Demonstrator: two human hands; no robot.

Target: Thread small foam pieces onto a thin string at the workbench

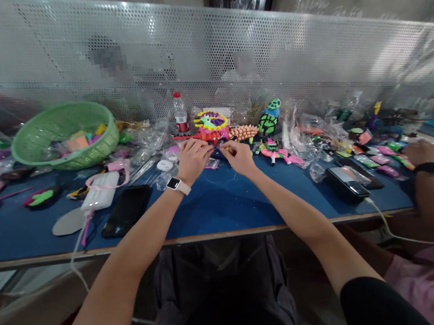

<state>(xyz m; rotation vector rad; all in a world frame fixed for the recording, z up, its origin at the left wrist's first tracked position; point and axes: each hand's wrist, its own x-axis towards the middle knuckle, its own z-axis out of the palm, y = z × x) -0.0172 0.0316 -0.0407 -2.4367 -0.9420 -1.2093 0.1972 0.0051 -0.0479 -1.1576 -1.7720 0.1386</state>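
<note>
My left hand (195, 158), with a watch on its wrist, has its fingers curled at a small dark blue-black piece (219, 153). My right hand (240, 156) pinches the other side of that piece, which looks like soft modelling clay with a bit of yellow on it. The fingers hide much of it. Just behind the hands stands a colourful clay figure (210, 121) with a yellow and purple frill. A spiky orange-brown figure (243, 132) lies beside it. Right of my right hand are a pink and green figure (275, 151) and a green and black figure (268, 123).
A green basket (109, 139) with coloured packets stands at the left back. A red-capped bottle (180, 114), a black phone (126, 211), a white power bank (101, 192) and a black device (345, 183) are about. At the right are a co-worker's hands (423, 153). A perforated metal panel (189, 45) rises behind.
</note>
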